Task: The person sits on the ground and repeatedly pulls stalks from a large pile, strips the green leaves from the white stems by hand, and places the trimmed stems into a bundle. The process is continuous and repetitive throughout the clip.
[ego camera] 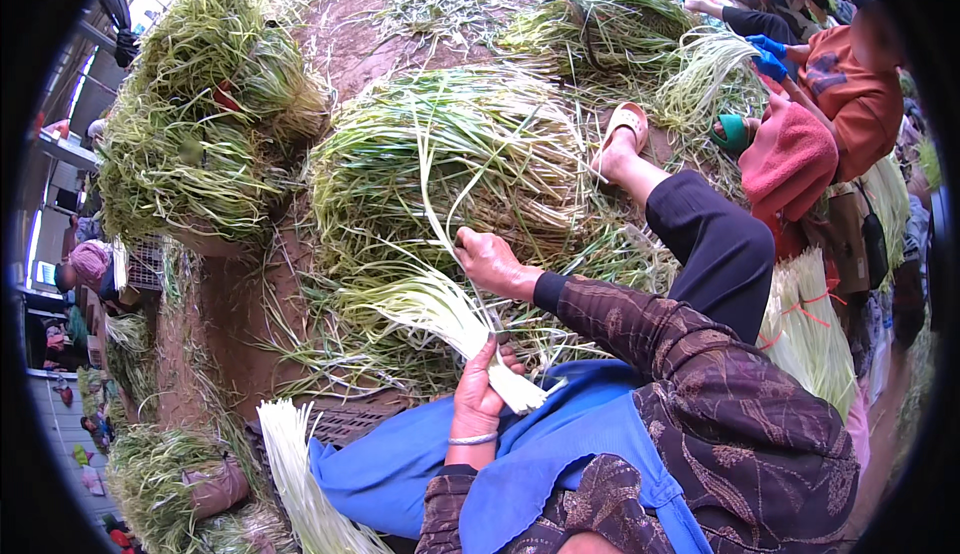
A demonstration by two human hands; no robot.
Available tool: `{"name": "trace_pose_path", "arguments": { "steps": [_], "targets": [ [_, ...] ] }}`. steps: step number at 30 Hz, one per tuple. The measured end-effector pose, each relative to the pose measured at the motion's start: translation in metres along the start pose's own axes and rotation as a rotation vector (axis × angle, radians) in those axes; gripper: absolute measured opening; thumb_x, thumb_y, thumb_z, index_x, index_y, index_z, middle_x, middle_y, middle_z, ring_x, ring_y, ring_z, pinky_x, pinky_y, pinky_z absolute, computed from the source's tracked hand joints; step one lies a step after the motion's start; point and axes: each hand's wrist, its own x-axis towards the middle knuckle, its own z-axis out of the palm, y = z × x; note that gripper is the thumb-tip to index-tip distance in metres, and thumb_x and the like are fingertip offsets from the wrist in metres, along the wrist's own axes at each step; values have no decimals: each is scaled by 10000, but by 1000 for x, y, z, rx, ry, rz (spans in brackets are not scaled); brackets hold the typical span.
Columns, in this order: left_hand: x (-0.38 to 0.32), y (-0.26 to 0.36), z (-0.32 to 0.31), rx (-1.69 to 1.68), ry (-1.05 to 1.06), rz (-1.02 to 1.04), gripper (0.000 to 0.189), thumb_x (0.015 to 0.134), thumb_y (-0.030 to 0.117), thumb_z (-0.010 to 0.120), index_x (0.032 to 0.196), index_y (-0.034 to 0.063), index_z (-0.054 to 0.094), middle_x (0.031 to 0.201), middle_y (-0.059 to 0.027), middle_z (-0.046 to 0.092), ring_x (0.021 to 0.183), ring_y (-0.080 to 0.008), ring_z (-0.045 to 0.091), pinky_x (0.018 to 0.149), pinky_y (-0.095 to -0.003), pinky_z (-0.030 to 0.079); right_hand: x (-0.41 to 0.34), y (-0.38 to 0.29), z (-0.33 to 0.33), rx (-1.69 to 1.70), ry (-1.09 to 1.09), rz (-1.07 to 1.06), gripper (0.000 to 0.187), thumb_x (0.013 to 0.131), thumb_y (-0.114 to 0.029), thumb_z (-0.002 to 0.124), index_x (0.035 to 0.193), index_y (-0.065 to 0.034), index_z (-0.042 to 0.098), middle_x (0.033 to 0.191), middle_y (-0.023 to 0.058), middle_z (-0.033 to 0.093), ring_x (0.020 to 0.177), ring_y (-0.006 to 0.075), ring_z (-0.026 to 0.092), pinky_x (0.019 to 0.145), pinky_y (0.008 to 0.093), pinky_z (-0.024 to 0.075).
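My left hand (478, 391), with a bracelet at its wrist, is wrapped around a bunch of pale chive-like stalks (442, 306). The white cut ends point towards my lap, and the leafy tips fan out to the upper left. Just above the bunch, my right hand (491, 261) pinches a long single stalk (426, 171) whose leaves rise past the fingers; its lower end runs down beside the bunch. Beyond both hands lies a large heap of untrimmed green stalks (450, 156). A blue apron (405, 468) covers my lap.
Cleaned white stalks (300, 471) rest on a dark plastic crate (345, 423) at lower left. A tall stack of greens (202, 118) stands at upper left. To the right are tied bundles (810, 321) and a seated person in blue gloves (769, 58) holding stalks. Loose leaves litter the floor.
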Motion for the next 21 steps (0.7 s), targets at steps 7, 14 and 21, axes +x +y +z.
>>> {"name": "trace_pose_path", "arguments": {
  "steps": [7,14,21],
  "targets": [
    [-44,35,33,6,-537,352,93,928,91,595,953,45,518,707,-7,421,556,-110,456,520,-266,400,44,21,-50,-489,-227,-221,104,842,-113,575,898,-26,561,769,194,647,743,336,668,664,459,537],
    [-47,91,36,-102,-495,651,161,939,124,609,1081,71,555,794,-12,493,714,-127,478,711,-307,387,105,44,-79,-643,-12,-35,158,866,-126,561,882,0,655,756,165,679,720,295,696,640,407,563],
    [15,67,11,114,266,434,202,859,127,730,1029,60,642,707,6,605,609,-124,578,558,-328,477,55,17,-59,-488,-190,-178,102,776,-64,543,716,-31,619,677,190,652,593,308,665,518,434,518]
  ]
}}
